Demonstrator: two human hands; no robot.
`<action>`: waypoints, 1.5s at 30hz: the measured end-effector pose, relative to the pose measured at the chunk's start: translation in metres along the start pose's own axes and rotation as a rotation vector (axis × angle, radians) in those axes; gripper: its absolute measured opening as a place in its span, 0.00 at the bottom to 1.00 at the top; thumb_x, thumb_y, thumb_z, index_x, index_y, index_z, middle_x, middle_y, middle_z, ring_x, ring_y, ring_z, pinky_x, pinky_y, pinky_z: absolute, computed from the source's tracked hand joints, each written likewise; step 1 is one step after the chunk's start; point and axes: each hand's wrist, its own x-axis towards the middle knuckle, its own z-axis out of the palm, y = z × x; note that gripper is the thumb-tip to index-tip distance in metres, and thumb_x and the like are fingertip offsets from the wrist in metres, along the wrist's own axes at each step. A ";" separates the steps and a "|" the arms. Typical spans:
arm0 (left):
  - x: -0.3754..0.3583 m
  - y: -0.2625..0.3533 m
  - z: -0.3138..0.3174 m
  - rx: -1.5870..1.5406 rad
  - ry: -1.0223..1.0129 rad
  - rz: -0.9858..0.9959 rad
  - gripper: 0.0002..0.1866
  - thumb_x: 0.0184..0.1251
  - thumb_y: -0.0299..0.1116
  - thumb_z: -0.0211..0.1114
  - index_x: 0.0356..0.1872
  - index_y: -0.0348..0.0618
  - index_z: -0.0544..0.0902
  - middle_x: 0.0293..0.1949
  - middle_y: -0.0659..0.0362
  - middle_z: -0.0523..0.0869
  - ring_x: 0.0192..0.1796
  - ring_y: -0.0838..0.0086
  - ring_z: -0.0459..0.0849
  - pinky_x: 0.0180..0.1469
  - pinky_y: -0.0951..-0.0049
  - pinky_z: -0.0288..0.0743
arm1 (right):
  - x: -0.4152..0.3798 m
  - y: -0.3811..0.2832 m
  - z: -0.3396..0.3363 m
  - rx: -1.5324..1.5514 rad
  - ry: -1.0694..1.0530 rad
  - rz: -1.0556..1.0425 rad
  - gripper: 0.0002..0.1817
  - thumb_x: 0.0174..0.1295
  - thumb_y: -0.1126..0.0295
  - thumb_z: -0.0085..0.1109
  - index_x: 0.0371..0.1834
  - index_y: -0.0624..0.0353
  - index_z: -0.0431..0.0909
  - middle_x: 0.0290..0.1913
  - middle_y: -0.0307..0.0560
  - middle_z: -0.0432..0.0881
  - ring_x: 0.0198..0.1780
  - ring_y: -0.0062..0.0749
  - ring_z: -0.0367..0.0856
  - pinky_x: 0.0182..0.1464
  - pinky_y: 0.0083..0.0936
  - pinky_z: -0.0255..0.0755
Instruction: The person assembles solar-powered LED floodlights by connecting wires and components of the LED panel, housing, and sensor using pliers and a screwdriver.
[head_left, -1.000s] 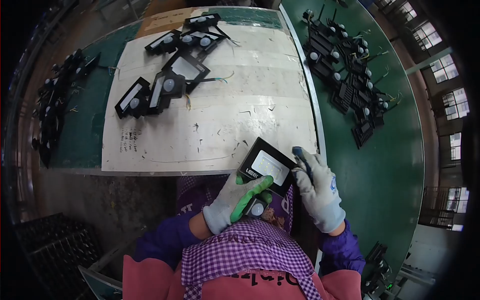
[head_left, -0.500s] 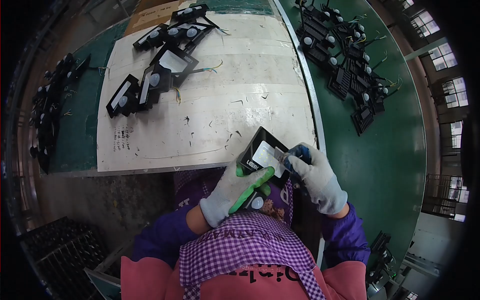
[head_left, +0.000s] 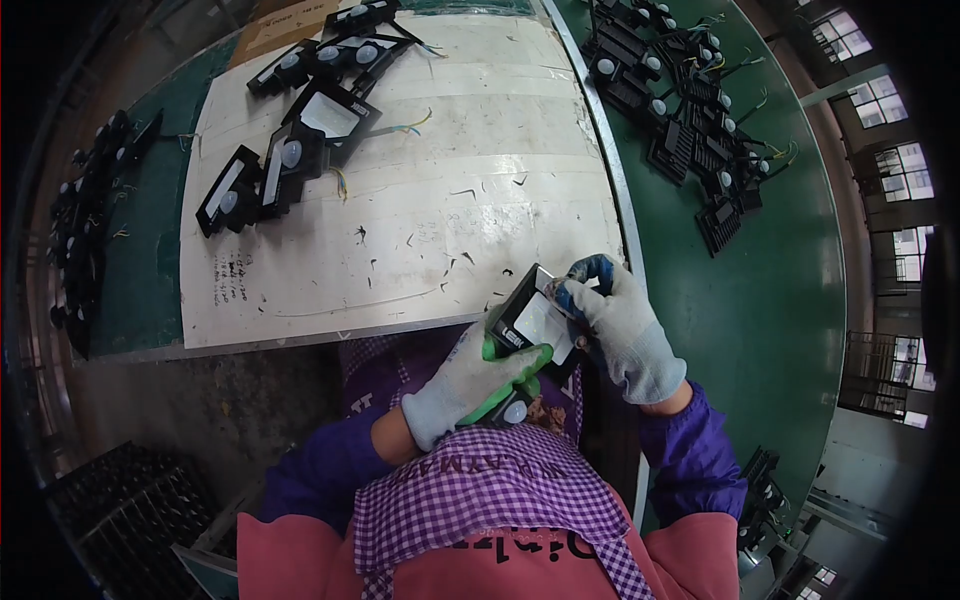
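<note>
Green table [head_left: 740, 320] on right; white board [head_left: 420, 250] ahead, black lamps [head_left: 330, 117] at its far left. My left hand [head_left: 455, 385] grips one lamp [head_left: 542, 322] at board's near edge. My right hand [head_left: 630, 330] narrow at lamp's glass; tool inside, cannot tell. Lamp mid-handling; finished count unclear. White dome [head_left: 515, 411] below.

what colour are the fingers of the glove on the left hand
Green, best seen in the head view.

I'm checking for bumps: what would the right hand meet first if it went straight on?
Probably the black-framed lamp in the left hand; the right hand looks very close to it, though depth is unclear.
</note>
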 end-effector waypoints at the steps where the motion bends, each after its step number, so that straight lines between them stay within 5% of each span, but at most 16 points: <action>1: 0.000 -0.001 0.001 -0.010 -0.001 -0.004 0.18 0.67 0.31 0.65 0.53 0.35 0.74 0.39 0.58 0.83 0.34 0.79 0.83 0.36 0.79 0.79 | -0.001 -0.001 0.001 -0.023 0.010 0.007 0.09 0.63 0.70 0.60 0.38 0.63 0.72 0.25 0.42 0.77 0.20 0.19 0.72 0.20 0.18 0.66; 10: -0.001 0.013 0.001 -0.033 -0.126 -0.077 0.17 0.66 0.35 0.66 0.50 0.35 0.75 0.34 0.58 0.84 0.29 0.79 0.83 0.31 0.80 0.79 | 0.003 0.009 -0.004 -0.026 0.046 -0.009 0.11 0.62 0.66 0.64 0.37 0.58 0.73 0.22 0.34 0.75 0.18 0.14 0.69 0.17 0.14 0.61; 15: -0.007 0.064 -0.017 0.152 -0.315 -0.261 0.16 0.63 0.34 0.68 0.45 0.34 0.78 0.31 0.57 0.85 0.26 0.77 0.83 0.28 0.81 0.78 | 0.016 -0.027 -0.042 -0.265 -0.273 0.028 0.09 0.62 0.68 0.63 0.37 0.60 0.75 0.26 0.36 0.78 0.22 0.15 0.73 0.21 0.14 0.66; 22: 0.002 0.075 -0.037 0.354 -0.377 -0.409 0.14 0.62 0.35 0.69 0.41 0.33 0.82 0.24 0.56 0.85 0.23 0.78 0.83 0.24 0.80 0.76 | 0.027 -0.024 -0.050 -0.423 -0.426 -0.107 0.09 0.61 0.68 0.63 0.40 0.60 0.75 0.27 0.36 0.78 0.24 0.16 0.73 0.23 0.15 0.67; 27: 0.008 0.064 -0.034 0.389 -0.534 -0.446 0.13 0.60 0.33 0.69 0.41 0.35 0.82 0.26 0.58 0.85 0.22 0.79 0.82 0.22 0.81 0.73 | 0.009 -0.018 -0.032 -0.600 -0.431 -0.174 0.13 0.59 0.67 0.63 0.41 0.63 0.75 0.30 0.43 0.80 0.32 0.26 0.78 0.38 0.24 0.74; 30: 0.004 0.060 -0.031 0.237 -0.496 -0.441 0.15 0.59 0.34 0.70 0.43 0.35 0.82 0.27 0.58 0.84 0.22 0.79 0.81 0.22 0.81 0.73 | 0.000 -0.011 -0.039 -0.506 -0.396 -0.144 0.13 0.59 0.67 0.64 0.42 0.63 0.75 0.30 0.43 0.80 0.31 0.24 0.77 0.37 0.23 0.73; 39: 0.013 0.061 -0.014 0.411 -0.597 -0.577 0.14 0.58 0.36 0.70 0.40 0.36 0.83 0.29 0.58 0.85 0.26 0.79 0.82 0.26 0.78 0.75 | -0.012 -0.012 -0.020 -0.557 -0.341 -0.014 0.16 0.60 0.65 0.64 0.43 0.65 0.73 0.30 0.42 0.79 0.31 0.23 0.77 0.35 0.23 0.73; 42: 0.013 0.051 -0.016 0.358 -0.522 -0.365 0.14 0.61 0.36 0.68 0.40 0.35 0.82 0.26 0.58 0.85 0.22 0.79 0.82 0.23 0.79 0.74 | -0.014 -0.014 -0.015 -0.530 -0.329 -0.002 0.16 0.60 0.65 0.64 0.43 0.65 0.73 0.30 0.44 0.79 0.32 0.26 0.77 0.36 0.25 0.73; 45: 0.011 0.050 -0.016 0.373 -0.507 -0.459 0.14 0.61 0.36 0.69 0.39 0.34 0.83 0.25 0.58 0.84 0.22 0.78 0.82 0.23 0.79 0.74 | -0.015 -0.020 -0.020 -0.497 -0.328 0.088 0.16 0.60 0.65 0.64 0.43 0.66 0.73 0.32 0.46 0.79 0.34 0.28 0.78 0.39 0.25 0.74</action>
